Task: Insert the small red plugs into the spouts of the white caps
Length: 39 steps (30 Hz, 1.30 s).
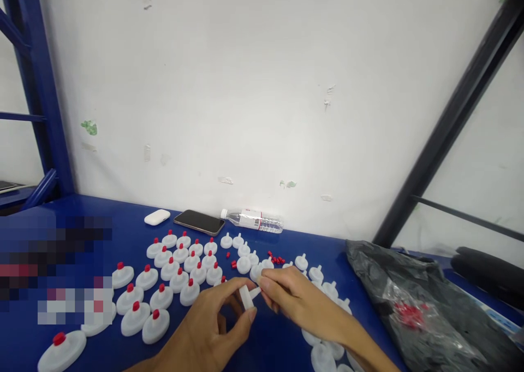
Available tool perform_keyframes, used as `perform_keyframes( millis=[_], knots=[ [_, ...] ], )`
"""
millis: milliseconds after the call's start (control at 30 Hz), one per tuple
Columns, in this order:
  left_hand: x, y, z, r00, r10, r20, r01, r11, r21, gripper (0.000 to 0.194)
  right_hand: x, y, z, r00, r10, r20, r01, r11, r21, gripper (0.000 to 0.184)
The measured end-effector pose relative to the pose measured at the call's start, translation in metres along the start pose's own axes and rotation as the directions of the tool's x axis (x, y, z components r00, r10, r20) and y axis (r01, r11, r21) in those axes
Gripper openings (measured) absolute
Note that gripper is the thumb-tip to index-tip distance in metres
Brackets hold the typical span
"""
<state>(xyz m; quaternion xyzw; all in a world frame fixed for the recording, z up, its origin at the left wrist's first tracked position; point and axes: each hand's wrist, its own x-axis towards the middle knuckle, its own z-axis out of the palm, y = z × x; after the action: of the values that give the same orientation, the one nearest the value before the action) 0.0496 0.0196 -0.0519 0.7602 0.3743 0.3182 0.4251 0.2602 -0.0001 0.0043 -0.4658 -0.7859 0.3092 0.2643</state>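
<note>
My left hand [213, 320] pinches a small white plastic disc part [246, 297] between thumb and fingers, just above the blue table [270, 339]. My right hand [297, 301] meets it from the right, fingertips closed on the part's narrow white tip; whether they also hold a cap is hidden. Left of the hands stand several white discs with red caps [180, 265]. Uncapped white discs [315, 273] lie behind and under my right hand. Loose red caps [276, 259] are scattered just beyond the hands.
A phone [199, 222], a white earbud case [157, 217] and a lying water bottle [254, 220] sit by the white wall. A black plastic bag [413, 301] with red caps inside lies at the right. Blue shelf posts stand at left, a dark brace at right.
</note>
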Motion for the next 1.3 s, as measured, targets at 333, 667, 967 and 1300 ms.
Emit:
perform_keyframes(
  millis=[333, 667, 967, 1300],
  knots=[
    [-0.005, 0.002, -0.001, 1.0, 0.002, 0.029, 0.001, 0.993, -0.116, 0.04, 0.0, 0.002, 0.004, 0.992, -0.119, -0.042, 0.114, 0.986, -0.121, 0.036],
    [-0.004, -0.002, 0.001, 0.999, 0.002, 0.053, 0.01, 0.974, -0.226, 0.047, 0.001, 0.003, 0.01, 0.987, -0.156, -0.046, 0.15, 0.982, -0.118, 0.04],
    [0.001, 0.01, -0.002, 0.99, 0.127, 0.063, -0.116, 0.982, -0.151, 0.038, -0.004, -0.007, 0.002, 0.991, -0.095, -0.094, 0.08, 0.985, -0.156, 0.044],
    [-0.014, 0.0, -0.007, 0.869, 0.493, 0.048, -0.494, 0.853, 0.171, 0.026, 0.005, 0.005, 0.015, 0.997, -0.022, -0.076, -0.006, 0.936, -0.351, 0.052]
  ],
)
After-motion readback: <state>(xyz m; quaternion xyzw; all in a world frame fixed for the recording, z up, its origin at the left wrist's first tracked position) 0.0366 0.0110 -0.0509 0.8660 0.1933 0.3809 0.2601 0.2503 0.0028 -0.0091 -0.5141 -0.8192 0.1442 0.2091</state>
